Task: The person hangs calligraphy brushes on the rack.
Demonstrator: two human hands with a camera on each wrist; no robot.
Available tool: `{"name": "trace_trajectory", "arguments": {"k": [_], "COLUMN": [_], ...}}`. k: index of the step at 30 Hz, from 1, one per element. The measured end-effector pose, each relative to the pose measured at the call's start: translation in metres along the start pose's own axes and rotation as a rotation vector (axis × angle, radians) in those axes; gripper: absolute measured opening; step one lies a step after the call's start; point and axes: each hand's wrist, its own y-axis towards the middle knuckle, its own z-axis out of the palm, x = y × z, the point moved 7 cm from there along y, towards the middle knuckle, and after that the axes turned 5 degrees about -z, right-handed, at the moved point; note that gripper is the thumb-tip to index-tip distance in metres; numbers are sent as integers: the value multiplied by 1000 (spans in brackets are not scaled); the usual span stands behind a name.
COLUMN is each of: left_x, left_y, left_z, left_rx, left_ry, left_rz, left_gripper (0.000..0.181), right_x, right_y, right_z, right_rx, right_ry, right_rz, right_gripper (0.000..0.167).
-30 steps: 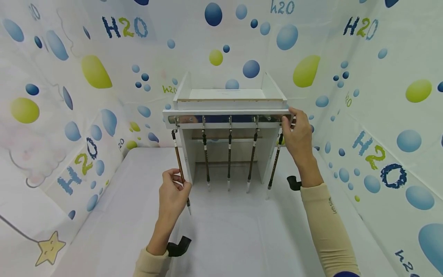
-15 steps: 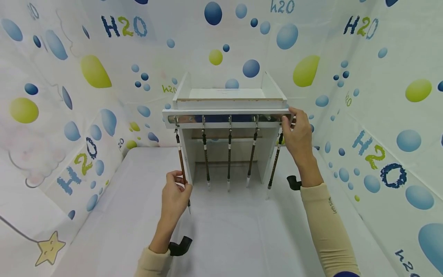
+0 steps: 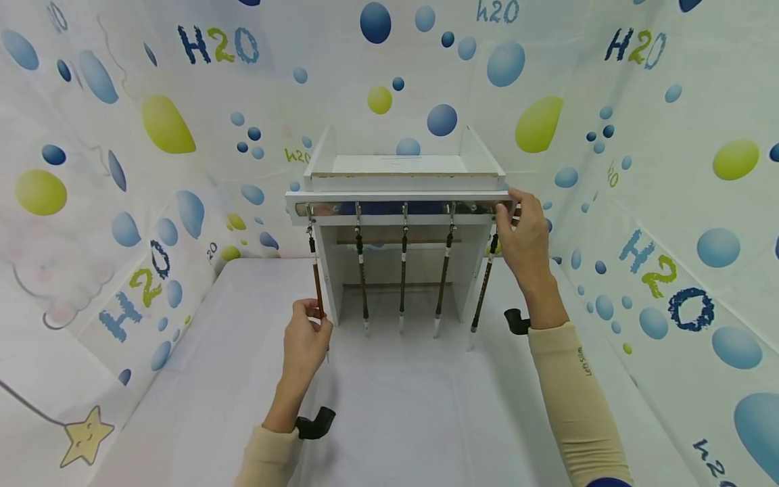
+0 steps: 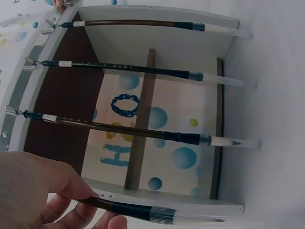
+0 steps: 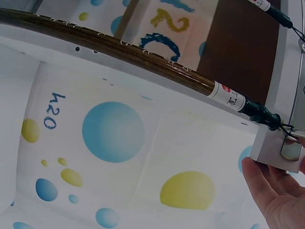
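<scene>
My left hand (image 3: 307, 336) pinches the lower handle of a brown writing brush (image 3: 318, 284) at the left end of a white rack (image 3: 398, 184). The top loop of this brush meets the leftmost hook (image 3: 310, 212) on the rack's metal strip. In the left wrist view, its dark ferrule and pale capped tip stick out past my fingers (image 4: 71, 179). My right hand (image 3: 525, 233) holds the right end of the strip board (image 5: 271, 152), thumb in front. Beside it, the rightmost brush (image 3: 485, 284) hangs from its hook, partly hidden by that hand.
Three more brushes, one of them the middle brush (image 3: 404, 277), hang between the two ends, tips down. The rack's shallow top tray (image 3: 398, 164) lies behind the strip. White cloth (image 3: 402, 419) covers the table, and a printed sheet (image 3: 341, 67) stands around it.
The brush at the left has swung right at its top and hangs straighter. My left hand has shifted slightly with it, still pinching it. My right hand stays in place.
</scene>
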Motion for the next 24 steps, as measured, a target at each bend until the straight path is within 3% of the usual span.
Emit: {"name": "trace_trajectory", "arguments": {"k": [14, 24], "left_x": [20, 27], "left_y": [26, 35], "left_z": [14, 17], "left_rx": [4, 18], "left_ry": [-72, -65], "left_rz": [49, 54], "left_gripper": [31, 29], "right_x": [0, 2], "right_y": [1, 0], "right_z": [-1, -1], "right_rx": [-9, -3], "right_ry": [-2, -1], "right_rz": [-10, -2], "right_gripper": [43, 42]}}
